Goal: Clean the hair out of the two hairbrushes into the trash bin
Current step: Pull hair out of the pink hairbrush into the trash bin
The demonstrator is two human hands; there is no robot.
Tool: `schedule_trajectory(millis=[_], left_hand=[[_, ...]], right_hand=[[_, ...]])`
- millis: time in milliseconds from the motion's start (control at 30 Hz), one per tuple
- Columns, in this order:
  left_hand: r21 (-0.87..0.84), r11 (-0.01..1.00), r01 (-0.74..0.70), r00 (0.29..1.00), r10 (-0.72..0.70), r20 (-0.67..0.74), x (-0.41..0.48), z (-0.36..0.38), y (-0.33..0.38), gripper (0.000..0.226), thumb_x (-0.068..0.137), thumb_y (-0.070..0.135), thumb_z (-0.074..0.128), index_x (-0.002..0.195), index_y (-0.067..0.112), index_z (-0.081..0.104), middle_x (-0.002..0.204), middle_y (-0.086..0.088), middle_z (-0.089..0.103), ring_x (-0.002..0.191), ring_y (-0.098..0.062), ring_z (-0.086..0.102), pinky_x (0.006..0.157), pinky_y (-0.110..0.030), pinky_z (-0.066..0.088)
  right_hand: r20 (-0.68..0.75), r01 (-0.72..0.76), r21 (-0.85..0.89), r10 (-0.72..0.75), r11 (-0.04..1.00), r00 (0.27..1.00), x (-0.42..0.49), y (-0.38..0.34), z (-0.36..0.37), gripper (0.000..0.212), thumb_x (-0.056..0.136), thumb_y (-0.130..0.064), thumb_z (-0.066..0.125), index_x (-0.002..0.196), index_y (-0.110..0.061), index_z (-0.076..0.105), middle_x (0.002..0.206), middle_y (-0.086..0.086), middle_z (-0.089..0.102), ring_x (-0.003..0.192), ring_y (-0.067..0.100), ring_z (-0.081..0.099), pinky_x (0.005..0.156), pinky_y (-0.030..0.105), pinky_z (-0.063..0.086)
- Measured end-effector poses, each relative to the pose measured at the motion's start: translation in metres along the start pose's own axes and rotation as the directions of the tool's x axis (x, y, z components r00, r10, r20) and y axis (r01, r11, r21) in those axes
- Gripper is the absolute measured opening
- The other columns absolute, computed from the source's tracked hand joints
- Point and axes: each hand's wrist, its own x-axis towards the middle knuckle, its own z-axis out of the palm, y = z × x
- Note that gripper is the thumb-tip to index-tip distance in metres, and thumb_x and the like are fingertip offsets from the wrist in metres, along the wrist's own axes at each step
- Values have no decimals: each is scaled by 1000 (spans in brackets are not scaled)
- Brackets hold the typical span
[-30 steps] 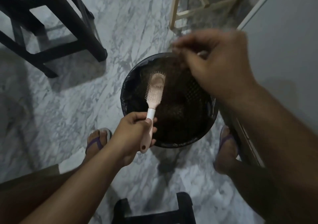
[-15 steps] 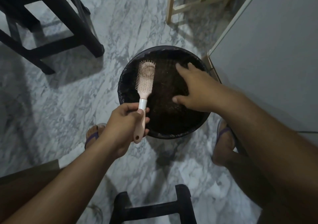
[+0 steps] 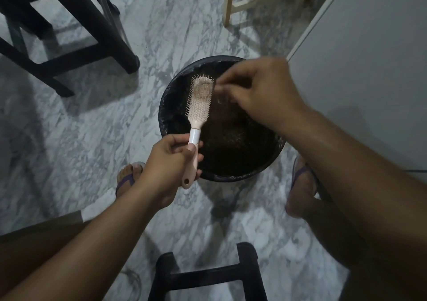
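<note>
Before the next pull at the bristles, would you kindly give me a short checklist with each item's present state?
1. Grip on the handle: the left hand grips the hairbrush by its handle. Ok.
2. Brush head over the trash bin: it sits above the opening. Ok.
3. Bristles facing up toward the right hand. Ok.
4. Right hand pinching a strand: its fingers are at the brush head but blurred. Cannot tell.
5. Brush clean: a clump of hair sits near the tip. Not ok.
6. Second hairbrush within reach: not in view. Cannot tell.
</note>
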Motion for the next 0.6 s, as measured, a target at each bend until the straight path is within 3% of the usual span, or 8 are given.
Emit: schedule_trajectory(millis=[67,167,267,333,400,467,533,600], left_hand=[[-17,1000,19,1000,-19,-8,0,-1,-2,21,101,9,54,121,10,59,116,-5,70,89,-19,67,69,-40,59],[-45,998,44,999,-46,-27,1,-4,-4,19,100,9,54,119,10,60,117,-6,70,91,-20,67,69,-41,59],[-55,998,43,997,-46,-57,2,-8,-4,20,100,9,55,120,10,60,117,-5,70,92,-20,67,69,-41,59],[-55,998,32,997,-36,-65,3,-10,-4,20,100,9,55,119,11,61,116,-5,71,92,-19,68,67,-40,58],[-60,998,23,998,-27,-64,2,-9,-3,20,100,10,55,119,11,61,116,-5,71,91,-19,68,67,-39,57],[-54,998,18,998,-21,-59,2,-8,-2,20,100,9,55,119,11,61,116,-4,71,91,-18,68,68,-39,59],[-43,999,10,999,-12,-52,1,-7,-1,20,101,9,55,120,11,60,115,-4,71,91,-18,68,69,-40,60],[-31,1000,-1,999,0,-46,0,-7,-1,20,101,9,55,120,11,60,115,-4,71,91,-18,68,70,-40,61]], right_hand=[[-200,176,40,-165,984,966,4,-10,-10,12,84,-18,79,92,-9,80,88,-2,77,76,1,71,76,24,60],[-479,420,46,-349,906,806,6,-22,-21,8,90,-9,75,92,-1,75,87,3,73,77,10,72,68,24,59],[-532,418,39,-335,908,777,5,-16,-21,9,93,-10,73,93,-2,72,87,10,72,76,17,71,65,29,59],[-335,258,-32,-253,966,907,3,-6,-15,11,93,-17,72,93,-6,74,90,4,73,81,13,70,72,31,60],[82,-7,-175,21,985,996,-1,5,-9,17,90,-24,74,102,-13,76,99,0,74,91,12,69,87,26,55],[447,-160,-460,383,874,808,-7,14,-5,47,83,-34,80,123,-14,67,122,5,68,109,21,65,95,25,49],[578,-101,-671,603,735,550,-12,17,-4,74,74,-46,84,133,-9,57,132,11,59,115,31,61,100,39,53],[588,-53,-690,603,721,539,-11,16,-7,71,73,-49,84,128,-10,59,126,8,62,111,29,62,96,43,55]])
